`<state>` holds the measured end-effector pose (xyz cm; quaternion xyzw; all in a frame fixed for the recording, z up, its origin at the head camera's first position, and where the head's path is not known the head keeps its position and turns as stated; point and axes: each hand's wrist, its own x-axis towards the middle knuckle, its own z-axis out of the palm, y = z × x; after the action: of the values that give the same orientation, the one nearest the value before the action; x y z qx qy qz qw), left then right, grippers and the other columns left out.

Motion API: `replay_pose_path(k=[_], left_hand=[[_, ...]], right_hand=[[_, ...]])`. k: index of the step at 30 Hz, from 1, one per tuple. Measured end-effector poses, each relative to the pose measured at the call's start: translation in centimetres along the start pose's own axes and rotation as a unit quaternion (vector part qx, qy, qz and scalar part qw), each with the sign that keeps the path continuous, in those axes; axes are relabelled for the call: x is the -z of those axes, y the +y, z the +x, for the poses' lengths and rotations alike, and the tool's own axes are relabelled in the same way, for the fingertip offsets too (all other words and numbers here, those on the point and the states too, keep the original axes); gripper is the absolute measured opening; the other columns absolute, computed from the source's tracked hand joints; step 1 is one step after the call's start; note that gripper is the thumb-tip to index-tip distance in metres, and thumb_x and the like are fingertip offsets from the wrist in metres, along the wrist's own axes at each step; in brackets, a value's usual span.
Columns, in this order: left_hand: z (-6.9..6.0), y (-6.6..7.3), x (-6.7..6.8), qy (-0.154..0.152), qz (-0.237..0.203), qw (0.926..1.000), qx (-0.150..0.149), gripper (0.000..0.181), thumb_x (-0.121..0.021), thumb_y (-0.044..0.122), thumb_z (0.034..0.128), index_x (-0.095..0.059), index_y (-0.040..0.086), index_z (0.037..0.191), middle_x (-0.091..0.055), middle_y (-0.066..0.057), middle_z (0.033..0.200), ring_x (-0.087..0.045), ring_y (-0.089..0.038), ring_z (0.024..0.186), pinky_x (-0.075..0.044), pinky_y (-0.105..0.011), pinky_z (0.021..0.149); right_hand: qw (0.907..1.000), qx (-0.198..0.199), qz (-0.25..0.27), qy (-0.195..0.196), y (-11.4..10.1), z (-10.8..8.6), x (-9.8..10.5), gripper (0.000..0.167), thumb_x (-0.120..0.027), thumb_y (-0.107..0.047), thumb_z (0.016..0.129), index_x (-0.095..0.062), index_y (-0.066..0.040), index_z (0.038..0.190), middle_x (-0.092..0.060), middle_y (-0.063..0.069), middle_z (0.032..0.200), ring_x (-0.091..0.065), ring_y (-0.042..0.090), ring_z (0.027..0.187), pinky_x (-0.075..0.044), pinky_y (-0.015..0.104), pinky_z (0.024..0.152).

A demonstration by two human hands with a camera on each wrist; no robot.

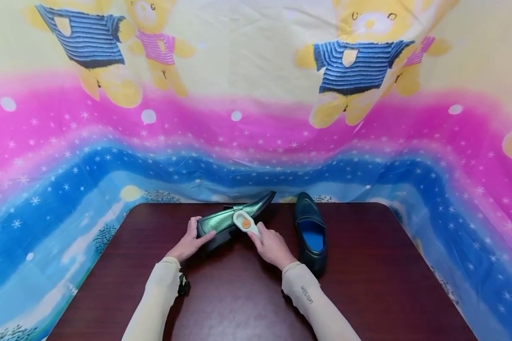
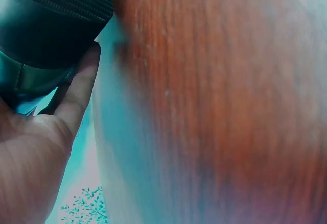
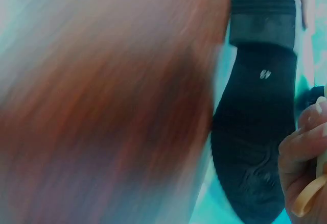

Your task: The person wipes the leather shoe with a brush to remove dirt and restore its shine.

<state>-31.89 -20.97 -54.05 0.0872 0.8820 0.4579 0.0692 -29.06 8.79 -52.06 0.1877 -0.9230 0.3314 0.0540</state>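
While my left hand (image 1: 189, 242) clamps a glossy dark-green leather loafer (image 1: 217, 222) by the heel (image 2: 51, 35) above the reddish-brown wooden table (image 1: 239, 303), my right hand (image 1: 274, 245), gripping a white oval-headed tool (image 1: 239, 219), should use light, even strokes.

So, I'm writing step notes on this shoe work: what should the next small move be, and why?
Probably a short stroke of the white brush-like tool toward the toe: the right hand holds it at the middle of the tilted shoe, while the left hand grips the heel end, leaving the toe free.
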Motion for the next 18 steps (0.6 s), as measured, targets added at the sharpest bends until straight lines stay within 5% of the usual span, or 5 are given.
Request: replay_pose_path(k=[3,10,18], left_hand=[[0.1,0.1,-0.1,0.002,-0.014,0.9999,0.0,0.077,-0.06,0.055,0.1012,-0.019,0.012,0.15,-0.022,-0.017,0.153,-0.038,-0.036,0.133,-0.038,-0.051,0.107],[0.1,0.3,-0.4,0.016,-0.015,0.9997,-0.003,0.075,-0.062,0.053,0.1006,-0.022,0.01,0.147,-0.027,-0.015,0.147,-0.041,-0.034,0.13,-0.037,-0.05,0.107],[0.0,0.2,-0.2,0.013,-0.022,0.9997,0.002,0.076,-0.06,0.055,0.1013,-0.019,0.013,0.149,-0.025,-0.016,0.149,-0.039,-0.035,0.132,-0.037,-0.05,0.106]], right_hand=[[0.9998,0.007,0.018,0.004,-1.2,0.6,-0.7,0.026,-0.053,-0.038,0.109,-0.05,-0.014,0.1,-0.05,0.0,0.069,-0.047,0.015,0.056,-0.042,0.029,0.056],[0.9991,0.039,-0.009,-0.013,-3.5,1.9,-2.5,0.031,-0.05,-0.041,0.11,-0.051,-0.011,0.103,-0.052,-0.001,0.069,-0.05,0.013,0.057,-0.044,0.028,0.057],[0.9989,-0.013,-0.028,0.035,-1.7,2.1,-1.0,0.026,-0.054,-0.038,0.108,-0.051,-0.013,0.1,-0.051,0.002,0.069,-0.049,0.018,0.057,-0.042,0.032,0.056]])
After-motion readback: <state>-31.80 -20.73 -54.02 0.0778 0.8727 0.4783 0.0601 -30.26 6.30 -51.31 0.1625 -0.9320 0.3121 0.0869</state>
